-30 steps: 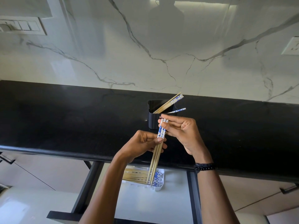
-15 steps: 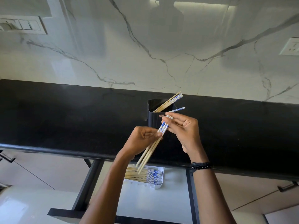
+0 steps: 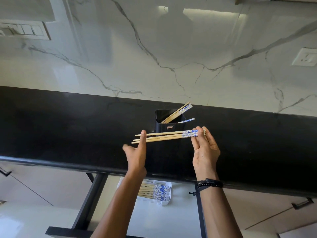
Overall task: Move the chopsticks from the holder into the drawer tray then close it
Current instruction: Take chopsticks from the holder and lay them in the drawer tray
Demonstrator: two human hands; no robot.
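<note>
**Friend:** Head view only, so tell me what your hands are doing.

**Me:** My right hand (image 3: 205,152) pinches the blue-patterned ends of a bundle of chopsticks (image 3: 164,136) between thumb and fingertips. My left hand (image 3: 137,157) is flat, fingers straight, steadying the bare tips against its side. The bundle lies level above the black counter (image 3: 68,131), just in front of the holder (image 3: 164,128).

**Friend:** And the others?

**Me:** A few leftover sticks (image 3: 178,112) lean in the holder. A stored row (image 3: 154,191) lies in the white tray (image 3: 169,199), in the open drawer (image 3: 88,201) below the counter's edge.

**Friend:** What could go wrong?

**Me:** Only one end is truly gripped. If my left hand comes away while the bundle tips, the sticks may fan out and slide free onto the counter, or past the tray onto the drawer floor. The counter edge hides part of the tray, so lowering them level could knock them against it. I judge they need angling in. A stick left across the tray rim could also jam the drawer on closing.

**Friend:** The room?

**Me:** Glossy black stone worktop with a white veined marble wall (image 3: 154,57) behind it. There's a switch plate (image 3: 25,30) at left, a socket (image 3: 305,57) at right, and pale cabinet fronts (image 3: 25,189) with a dark handle (image 3: 301,203).
</note>
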